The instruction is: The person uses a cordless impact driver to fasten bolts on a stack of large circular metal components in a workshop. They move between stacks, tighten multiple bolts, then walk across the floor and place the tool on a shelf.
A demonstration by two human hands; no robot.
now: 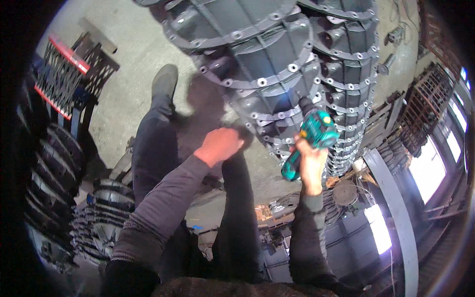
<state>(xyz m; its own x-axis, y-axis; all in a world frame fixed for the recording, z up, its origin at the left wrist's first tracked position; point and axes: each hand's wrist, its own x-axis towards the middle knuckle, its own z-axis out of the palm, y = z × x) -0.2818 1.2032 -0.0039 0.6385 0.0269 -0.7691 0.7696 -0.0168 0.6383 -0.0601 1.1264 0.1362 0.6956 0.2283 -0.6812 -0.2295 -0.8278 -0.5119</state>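
Note:
My right hand (311,161) grips a green and black cordless drill (319,127) by its handle. The drill's chuck points up and away, toward a row of grey metal castings (277,101) with curved, ribbed walls and flanges full of bolt holes. From this view I cannot tell whether the tip touches a casting. My left hand (220,146) hovers over my right knee, apart from the castings, its fingers curled closed. Whatever those fingers may hold is hidden.
More castings (351,69) stand in a second column on the right. At the left are a red-edged black mesh rack (69,57) and further ribbed parts (106,208). My foot (166,79) rests on the concrete floor (126,22). Rusty metal racks (425,106) stand at far right.

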